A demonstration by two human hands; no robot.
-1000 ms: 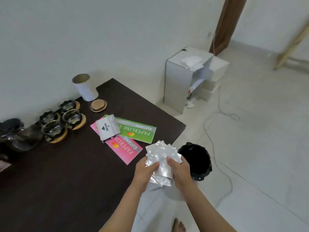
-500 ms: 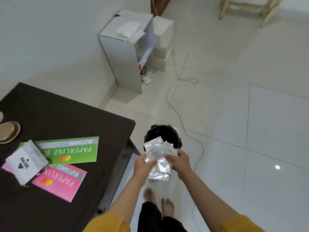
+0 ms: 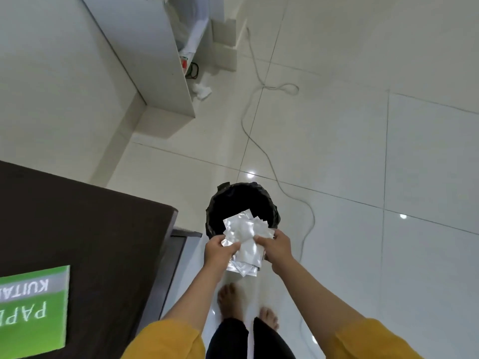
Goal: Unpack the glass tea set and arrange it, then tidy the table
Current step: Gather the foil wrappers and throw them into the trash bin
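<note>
Over one black bin [image 3: 242, 203], two hands, left [image 3: 219, 251], right [image 3: 277, 248], several silver wrappers [image 3: 245, 240]

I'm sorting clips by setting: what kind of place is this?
Probably a room in a home: a glossy tiled floor, a dark table, a lined bin beside it, a loose cable on the tiles. The person stands barefoot.
</note>
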